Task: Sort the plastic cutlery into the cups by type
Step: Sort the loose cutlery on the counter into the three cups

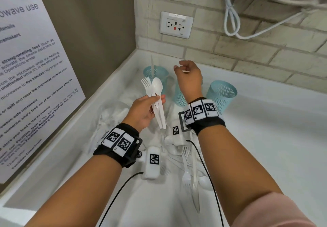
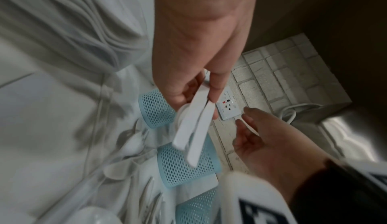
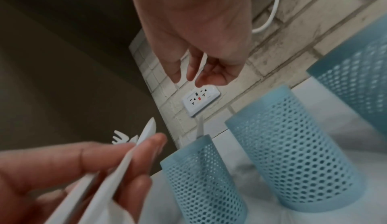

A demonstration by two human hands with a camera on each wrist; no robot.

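Black wristbands (image 1: 123, 145) with square-code tags, black cables (image 1: 113, 200), pink sleeve (image 1: 276, 212)

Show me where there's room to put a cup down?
Bare counter lies right of the right-hand cup, out to the tile wall. It is crowded by the loose cutlery pile under both wrists.

The head view looks steeply down from above both forearms onto the table (image 1: 265, 138) corner and tiled wall. The left wrist view looks along the left hand (image 2: 194, 49), close, toward the wall. The right wrist view does likewise past the right hand (image 3: 199, 34). All three share the cups (image 1: 221, 94) and the outlet (image 1: 176, 24).
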